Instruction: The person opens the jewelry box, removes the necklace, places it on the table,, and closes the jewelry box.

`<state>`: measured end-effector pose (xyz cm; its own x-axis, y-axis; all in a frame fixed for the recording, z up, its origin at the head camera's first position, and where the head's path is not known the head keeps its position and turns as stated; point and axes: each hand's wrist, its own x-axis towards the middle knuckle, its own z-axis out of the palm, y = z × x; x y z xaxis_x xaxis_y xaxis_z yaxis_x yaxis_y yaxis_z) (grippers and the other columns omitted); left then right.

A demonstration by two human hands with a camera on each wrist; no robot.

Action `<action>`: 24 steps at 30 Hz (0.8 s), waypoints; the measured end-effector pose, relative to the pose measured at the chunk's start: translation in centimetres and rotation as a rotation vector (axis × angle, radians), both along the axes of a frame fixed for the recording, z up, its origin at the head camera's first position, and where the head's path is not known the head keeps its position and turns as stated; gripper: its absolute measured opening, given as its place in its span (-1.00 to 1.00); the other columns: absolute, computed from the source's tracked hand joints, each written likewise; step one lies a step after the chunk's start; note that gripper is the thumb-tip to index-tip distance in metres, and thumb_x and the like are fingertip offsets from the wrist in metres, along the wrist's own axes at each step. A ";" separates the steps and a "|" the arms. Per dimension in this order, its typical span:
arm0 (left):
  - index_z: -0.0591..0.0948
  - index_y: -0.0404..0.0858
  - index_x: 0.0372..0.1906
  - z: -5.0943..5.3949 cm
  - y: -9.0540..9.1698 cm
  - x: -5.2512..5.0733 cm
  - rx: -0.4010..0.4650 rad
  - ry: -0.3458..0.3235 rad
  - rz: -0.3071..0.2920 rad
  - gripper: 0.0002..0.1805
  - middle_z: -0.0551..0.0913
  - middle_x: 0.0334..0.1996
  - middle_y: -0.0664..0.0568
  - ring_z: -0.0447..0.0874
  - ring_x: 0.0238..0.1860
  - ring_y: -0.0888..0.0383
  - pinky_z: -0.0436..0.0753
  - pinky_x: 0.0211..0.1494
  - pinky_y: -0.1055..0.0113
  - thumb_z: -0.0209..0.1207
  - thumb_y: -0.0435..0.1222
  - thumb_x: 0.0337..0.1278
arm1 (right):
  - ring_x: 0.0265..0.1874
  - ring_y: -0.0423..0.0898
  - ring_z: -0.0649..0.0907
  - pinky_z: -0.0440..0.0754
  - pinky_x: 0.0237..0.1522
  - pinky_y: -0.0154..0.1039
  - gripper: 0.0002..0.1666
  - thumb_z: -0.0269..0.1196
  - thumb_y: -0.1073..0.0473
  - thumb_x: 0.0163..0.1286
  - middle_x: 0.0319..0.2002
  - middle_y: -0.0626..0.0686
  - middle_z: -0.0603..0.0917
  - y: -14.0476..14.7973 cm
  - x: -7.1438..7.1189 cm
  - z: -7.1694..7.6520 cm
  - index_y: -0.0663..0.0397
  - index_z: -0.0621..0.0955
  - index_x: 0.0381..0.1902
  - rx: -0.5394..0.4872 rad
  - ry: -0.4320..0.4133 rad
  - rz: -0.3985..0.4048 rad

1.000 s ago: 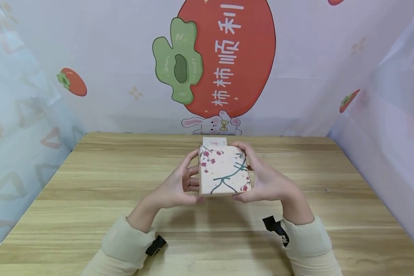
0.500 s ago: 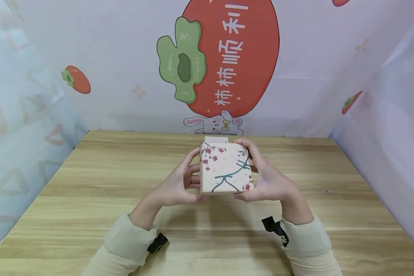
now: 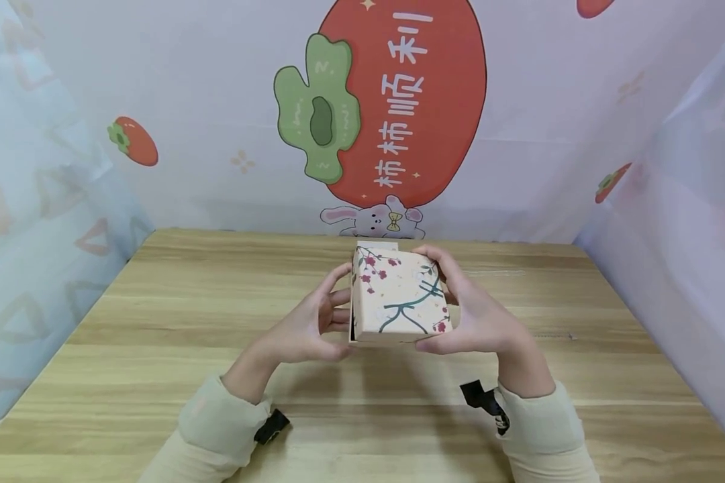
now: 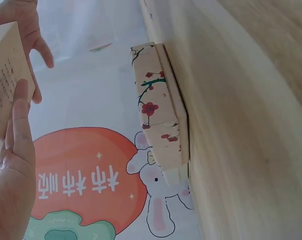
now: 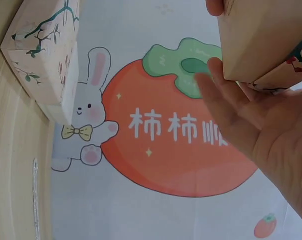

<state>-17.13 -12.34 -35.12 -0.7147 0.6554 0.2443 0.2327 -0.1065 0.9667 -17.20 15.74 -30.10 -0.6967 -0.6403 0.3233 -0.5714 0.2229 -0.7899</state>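
Fingers and thumbs of the left hand (image 3: 305, 325) and right hand (image 3: 474, 318) grasp one box (image 3: 405, 295) from either side, holding it up over the middle of the table (image 3: 157, 376). The table is pale, streaked wood, with patterned cloth (image 3: 187, 80) at its back and along both sides. On the back cloth are one big red fruit (image 3: 435, 114) with a green cap and white lettering, one rabbit (image 3: 371, 220) at its foot, and three small red fruits (image 3: 137, 142) in the head view.

The box has a lid (image 3: 393, 322) of cream with red blossoms and teal branches. It sits askew: along its left side a dark slit and a strip of base (image 3: 353, 337) show. Whatever is inside cannot be seen. Wrist views show the plain underside, with small print.

A second box (image 4: 155, 100), blossom-patterned too, rests on the table, well apart from the held one; its contents are hidden as well. One pale block (image 3: 377, 245) is at its end. Two thin strands (image 3: 494, 273) lie on the table to the right. Two cream sleeves (image 3: 217, 429) each have a black strap (image 3: 272, 427) at the cuff.
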 end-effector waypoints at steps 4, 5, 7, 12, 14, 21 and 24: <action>-0.18 -0.07 0.56 0.0 -0.2 0.1 0.015 -0.063 -0.016 0.20 0.28 0.44 -0.30 0.70 0.04 -0.01 0.68 0.12 0.25 0.22 -0.67 -0.13 | 0.09 -0.07 0.50 0.67 -0.02 -0.15 0.26 0.57 0.32 -0.15 0.23 -0.04 0.38 -0.4 -0.1 -0.1 -0.08 0.11 0.44 -0.015 -0.028 -0.014; -0.19 -0.07 0.57 0.1 -0.2 0.2 0.020 -0.081 -0.023 0.19 0.25 0.46 -0.30 0.70 0.02 0.01 0.69 0.11 0.25 0.21 -0.66 -0.10 | 0.10 -0.06 0.50 0.67 -0.02 -0.15 0.26 0.57 0.33 -0.15 0.24 -0.04 0.37 -0.4 -0.2 -0.2 -0.09 0.10 0.44 -0.021 -0.040 -0.019; -0.21 -0.08 0.58 0.2 -0.3 0.2 0.031 -0.122 -0.038 0.18 0.18 0.50 -0.28 0.69 0.03 0.04 0.69 0.09 0.27 0.21 -0.64 -0.04 | 0.10 -0.05 0.50 0.67 -0.02 -0.17 0.27 0.56 0.34 -0.15 0.25 -0.04 0.36 -0.6 -0.2 -0.3 -0.09 0.10 0.44 -0.035 -0.052 -0.028; -0.26 -0.19 0.59 0.5 -0.5 0.3 0.062 -0.225 -0.119 0.14 0.04 0.55 -0.27 0.58 0.21 0.04 0.64 0.18 0.31 0.30 -0.44 0.13 | 0.10 -0.04 0.49 0.67 -0.04 -0.16 0.28 0.57 0.35 -0.15 0.25 -0.04 0.35 -0.9 -0.2 -0.5 -0.10 0.09 0.44 -0.042 -0.056 -0.038; -0.26 -0.21 0.59 0.5 -0.5 0.4 0.055 -0.256 -0.129 0.15 0.06 0.54 -0.27 0.56 0.22 0.02 0.63 0.19 0.32 0.33 -0.34 0.16 | 0.10 -0.04 0.49 0.67 -0.05 -0.15 0.28 0.58 0.34 -0.15 0.25 -0.03 0.36 -1.0 -0.2 -0.6 -0.11 0.09 0.44 -0.034 -0.051 -0.041; -0.17 -0.20 0.59 0.6 -0.4 0.5 0.033 -0.280 -0.105 0.13 0.28 0.43 -0.31 0.62 0.14 0.01 0.66 0.13 0.30 0.37 -0.33 0.13 | 0.10 -0.02 0.48 0.67 -0.06 -0.15 0.27 0.56 0.33 -0.11 0.25 0.05 0.36 -1.3 -0.4 -0.8 -0.04 0.07 0.46 -0.050 -0.058 -0.043; -0.11 -0.20 0.58 0.6 -0.5 0.4 0.042 -0.305 -0.111 0.06 0.33 0.40 -0.30 0.64 0.14 0.00 0.65 0.17 0.27 0.35 -0.33 0.16 | 0.11 -0.04 0.47 0.66 -0.06 -0.20 0.27 0.53 0.36 -0.09 0.25 0.05 0.34 -1.3 -0.6 -0.9 -0.03 0.06 0.47 -0.071 -0.085 -0.062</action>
<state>-16.70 -12.81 -34.55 -0.6836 0.7275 0.0584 -0.0818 -0.1559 0.9844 -17.84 14.48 -31.03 -0.7610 -0.5727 0.3048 -0.4889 0.1973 -0.8497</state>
